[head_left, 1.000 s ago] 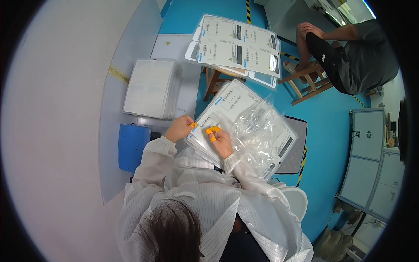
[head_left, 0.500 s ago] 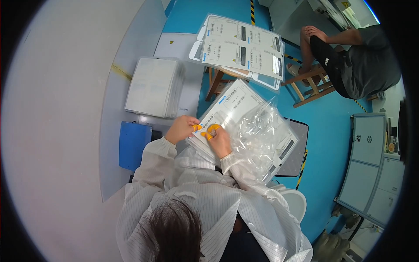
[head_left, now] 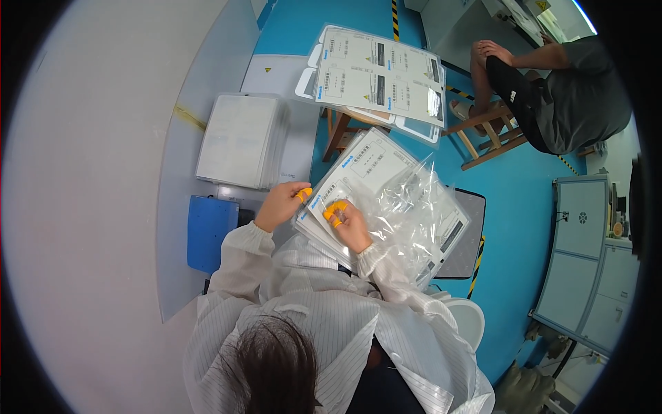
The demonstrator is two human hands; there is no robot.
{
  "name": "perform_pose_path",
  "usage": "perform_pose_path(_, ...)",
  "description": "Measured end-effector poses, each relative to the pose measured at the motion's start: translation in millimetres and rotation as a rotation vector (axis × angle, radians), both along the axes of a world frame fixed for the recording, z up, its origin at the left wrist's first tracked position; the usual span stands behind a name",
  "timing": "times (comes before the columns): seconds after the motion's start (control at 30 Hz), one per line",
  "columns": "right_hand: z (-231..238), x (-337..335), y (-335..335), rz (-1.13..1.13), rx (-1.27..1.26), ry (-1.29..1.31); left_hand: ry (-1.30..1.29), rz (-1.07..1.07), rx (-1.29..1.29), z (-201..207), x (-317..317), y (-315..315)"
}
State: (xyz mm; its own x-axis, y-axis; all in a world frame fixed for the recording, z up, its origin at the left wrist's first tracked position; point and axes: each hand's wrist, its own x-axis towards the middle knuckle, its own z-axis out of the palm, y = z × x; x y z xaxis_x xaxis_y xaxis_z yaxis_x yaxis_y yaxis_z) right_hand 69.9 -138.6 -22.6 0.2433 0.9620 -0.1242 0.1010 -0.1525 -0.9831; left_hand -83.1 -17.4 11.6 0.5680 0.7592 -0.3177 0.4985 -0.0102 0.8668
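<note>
A stack of white printed panels [head_left: 372, 162] lies at a slant in front of me. Crumpled clear plastic film [head_left: 407, 214] covers much of its right half. My right hand [head_left: 352, 226], with orange finger cots, is closed over the stack's left part, its fingers pinching the film's left end. At the stack's left corner is my left hand [head_left: 279, 205], also in orange finger cots. Its fingertips are pressed together beside the panel edge; whatever is between them is too small to make out.
Beyond the stack, more printed sheets [head_left: 379, 69] rest on a wooden stool [head_left: 338, 131]. A pile of pale panels [head_left: 238, 138] and a blue box [head_left: 212, 233] stand at left. Another person [head_left: 572, 96] sits at far right. Grey cabinets [head_left: 576, 214] stand along the right.
My hands have drawn slightly apart: the left moved a little left and up from the panel corner, the right a little right and nearer me. The film has shifted slightly.
</note>
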Motion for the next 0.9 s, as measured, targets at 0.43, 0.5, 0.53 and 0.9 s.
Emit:
perform_pose_path(0.43,-6.5,97.3,-32.7,-0.581,0.264,1.191,-0.095,-0.176,-0.445,-2.8,-4.1,9.2)
perform_pose_path(0.5,-12.7,96.0,-34.0,-0.558,0.329,1.188,-0.234,-0.291,-0.536,-4.0,0.5,15.6)
perform_pose_path(0.53,-6.3,89.8,-32.0,-0.490,0.340,1.091,-0.234,-0.293,-0.534,1.3,5.4,17.4)
perform_pose_path(0.9,28.4,150.6,-75.3,-0.762,0.424,0.570,-0.259,-0.254,-0.010,30.8,50.8,33.0)
